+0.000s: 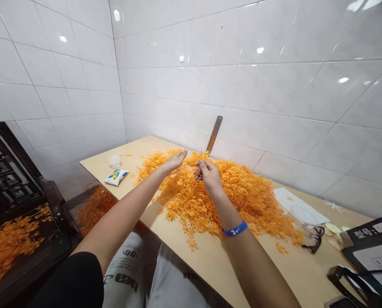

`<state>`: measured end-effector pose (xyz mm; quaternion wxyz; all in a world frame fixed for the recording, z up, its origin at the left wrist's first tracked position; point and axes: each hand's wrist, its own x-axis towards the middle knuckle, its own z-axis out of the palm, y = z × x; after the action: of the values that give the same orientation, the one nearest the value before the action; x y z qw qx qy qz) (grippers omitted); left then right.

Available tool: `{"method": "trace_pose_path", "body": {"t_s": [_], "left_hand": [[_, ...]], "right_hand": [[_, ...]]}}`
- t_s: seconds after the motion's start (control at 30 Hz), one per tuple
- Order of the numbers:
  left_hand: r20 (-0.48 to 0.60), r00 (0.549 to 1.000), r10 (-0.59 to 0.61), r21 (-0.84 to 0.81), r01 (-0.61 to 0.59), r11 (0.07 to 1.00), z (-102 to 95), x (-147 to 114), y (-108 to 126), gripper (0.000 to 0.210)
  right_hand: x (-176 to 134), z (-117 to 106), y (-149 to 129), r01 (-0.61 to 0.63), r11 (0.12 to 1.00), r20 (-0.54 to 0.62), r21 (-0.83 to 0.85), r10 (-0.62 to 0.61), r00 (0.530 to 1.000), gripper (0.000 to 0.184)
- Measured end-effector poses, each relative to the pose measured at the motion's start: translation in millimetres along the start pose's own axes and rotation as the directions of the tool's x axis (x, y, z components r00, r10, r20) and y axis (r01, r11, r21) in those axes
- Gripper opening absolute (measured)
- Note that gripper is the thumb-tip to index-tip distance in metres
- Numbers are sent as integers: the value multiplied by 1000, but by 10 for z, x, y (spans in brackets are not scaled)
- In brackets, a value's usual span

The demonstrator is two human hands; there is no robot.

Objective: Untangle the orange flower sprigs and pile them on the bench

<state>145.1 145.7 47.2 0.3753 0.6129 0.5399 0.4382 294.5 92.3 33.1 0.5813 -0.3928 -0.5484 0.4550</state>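
Observation:
A large heap of orange plastic flower-like pieces (191, 201) spreads over the pale wooden table (155, 218). My left hand (175, 162) is over the heap's far left part, seen from the side with thumb and fingers stretched out; nothing shows in it. Just to its right, my right hand (210, 176), with a blue wristband (235, 229) on that arm, is closed in a pinch. Between its fingertips is a thin orange plastic stem (200, 170), partly hidden by the fingers. The two hands are apart.
A brown metal strip (214, 134) leans on the tiled wall behind the heap. A small clear cup (114, 161) and a colourful packet (116, 176) are on the left. Glasses (313, 239), white paper (298, 205) and a black box (372, 239) lie right. More orange pieces (96, 207) are below the table.

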Motion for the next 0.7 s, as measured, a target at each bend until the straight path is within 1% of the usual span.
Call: {"method": "trace_pose_path", "body": {"t_s": [0.07,0.13,0.17,0.23,0.3,0.33,0.4,0.47,0.53,0.6,0.67,0.7], "left_hand": [[-1,998,56,58,-56,997,-5,-43,5,57],[-1,994,110,123,-109,986,-38,-148,-64,60],[15,991,134,159,-135,978,-66,-220,-132,60],[82,984,160,239,-176,955,-137,-370,-329,63],[150,978,144,331,-187,925,-211,-477,-564,70],[163,978,129,377,-183,908,-241,-502,-677,71],[162,982,102,458,-166,873,-279,-494,-864,66],[153,984,87,514,-155,844,-284,-440,-986,58],[153,985,79,551,-152,820,-269,-383,-1055,54],[155,985,78,573,-154,805,-252,-348,-1096,53],[155,985,81,581,-157,798,-240,-337,-1128,53],[154,985,83,581,-158,798,-236,-339,-1142,54]], "right_hand": [[17,2,-16,-7,1000,-16,4,7,1000,41],[57,5,-60,-7,1000,-33,5,8,999,39],[89,9,-92,-5,1000,-39,5,5,999,38],[180,31,-173,7,1000,-43,-2,-7,999,35],[298,70,-274,33,999,-49,-16,-34,998,32],[364,95,-330,50,998,-56,-25,-52,997,31],[499,152,-456,90,995,-79,-44,-94,992,30],[634,207,-603,134,989,-103,-62,-140,985,30],[772,252,-776,200,975,-138,-95,-212,967,29],[918,283,-976,283,948,-186,-145,-307,933,29],[1071,301,-1198,326,930,-219,-169,-358,908,30],[1143,306,-1315,335,926,-220,-175,-369,903,30]]}}
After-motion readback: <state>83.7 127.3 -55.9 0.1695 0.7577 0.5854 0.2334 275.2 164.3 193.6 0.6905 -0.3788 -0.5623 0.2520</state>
